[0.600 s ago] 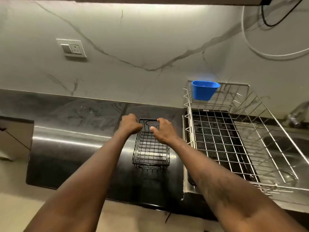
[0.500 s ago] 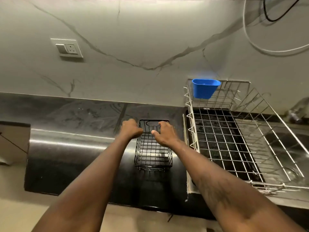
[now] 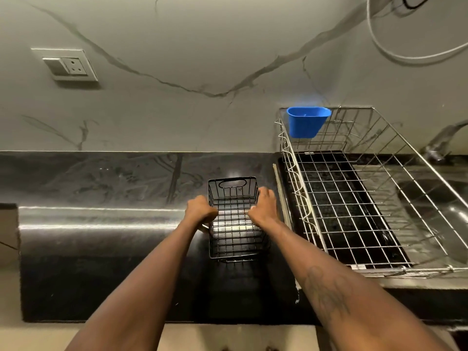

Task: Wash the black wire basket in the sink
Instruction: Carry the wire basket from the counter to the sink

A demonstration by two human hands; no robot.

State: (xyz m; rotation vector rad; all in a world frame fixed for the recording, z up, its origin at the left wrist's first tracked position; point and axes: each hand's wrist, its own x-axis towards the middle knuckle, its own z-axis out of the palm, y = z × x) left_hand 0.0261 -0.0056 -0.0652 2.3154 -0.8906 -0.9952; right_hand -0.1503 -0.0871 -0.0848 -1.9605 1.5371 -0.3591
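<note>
We grip basket [image 3: 235,219] on table [image 3: 101,178]: left hand [image 3: 200,210] at its 9 o'clock rim, right hand [image 3: 263,207] at 3, fingers curled round wires. Pickup step, we judge. Next: lift clear, carry past rack [image 3: 354,211] to sink [image 3: 440,198], far 3 o'clock.

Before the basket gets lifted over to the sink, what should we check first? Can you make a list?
1. Grip: left hand and right hand hold the basket by its side rims: ok.
2. Basket empty, nothing to spill: ok.
3. Straight way to the sink: the dish rack stands in between: not ok, probably lift over it.
4. Room in the sink: partly hidden behind the rack: cannot tell.
5. Tap running: cannot tell.
</note>
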